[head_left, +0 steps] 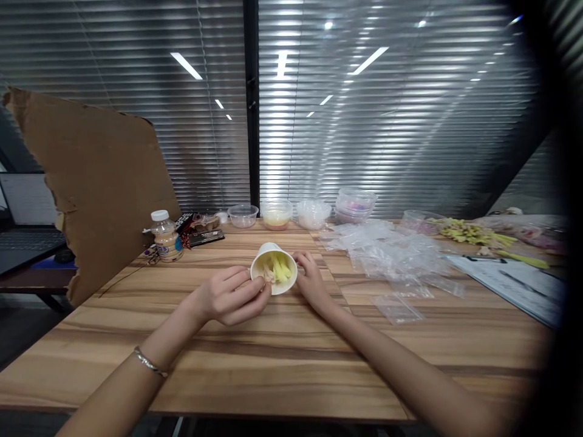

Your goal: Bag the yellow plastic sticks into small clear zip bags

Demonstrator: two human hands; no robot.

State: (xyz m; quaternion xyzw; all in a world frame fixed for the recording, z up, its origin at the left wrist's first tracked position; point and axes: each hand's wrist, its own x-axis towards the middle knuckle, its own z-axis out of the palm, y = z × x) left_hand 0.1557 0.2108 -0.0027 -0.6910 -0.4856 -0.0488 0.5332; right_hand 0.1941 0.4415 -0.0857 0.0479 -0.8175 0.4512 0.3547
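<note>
A white paper cup (268, 247) is tipped over between my two hands, its mouth turned towards me. Inside it lie yellow-green cut stem pieces (282, 267) and a few pale pinkish bits (268, 276). My left hand (234, 295) is closed at the cup's left edge, fingertips over the rim beside the pinkish bits; whether it also pinches one of them I cannot make out. On the other side, my right hand (312, 280) grips the cup, with its fingers partly hidden behind it.
Clear plastic bags (392, 249) lie spread at the right, near a clipboard (510, 282) and yellow-green stalks (469, 232). Plastic bowls (243, 216) line the back edge. At the left stand a white-capped bottle (166, 240) and a cardboard sheet (104, 176).
</note>
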